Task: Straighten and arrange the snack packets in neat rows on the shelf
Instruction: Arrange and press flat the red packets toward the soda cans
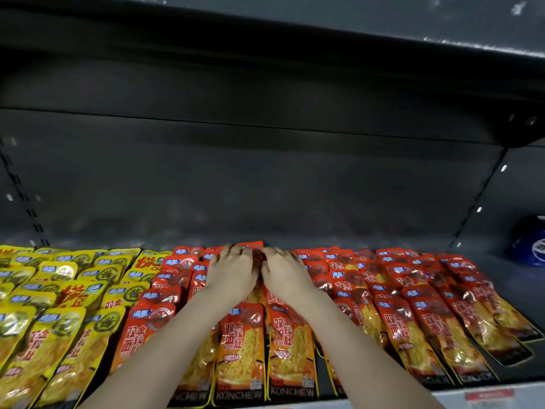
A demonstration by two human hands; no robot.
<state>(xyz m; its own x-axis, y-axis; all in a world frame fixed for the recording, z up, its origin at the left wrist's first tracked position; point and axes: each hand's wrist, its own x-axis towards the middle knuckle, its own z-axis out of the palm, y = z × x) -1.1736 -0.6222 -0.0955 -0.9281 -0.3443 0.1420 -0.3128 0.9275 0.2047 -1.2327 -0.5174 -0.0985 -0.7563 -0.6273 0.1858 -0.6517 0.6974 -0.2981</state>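
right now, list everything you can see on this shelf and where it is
red snack packets: many, overlapping rows, middle to right of the shelf
yellow snack packets: many, overlapping rows, left of the shelf
blue bag: one, blue with white, far right, apart from the packets
shelf: one, dark grey, under everything
upper shelf: one, dark grey, overhead
edge strip: one, white with a red label, front right
left hand: one, on the red packets, back of the middle rows
right hand: one, beside the left, also on the red packets; grip unclear for both
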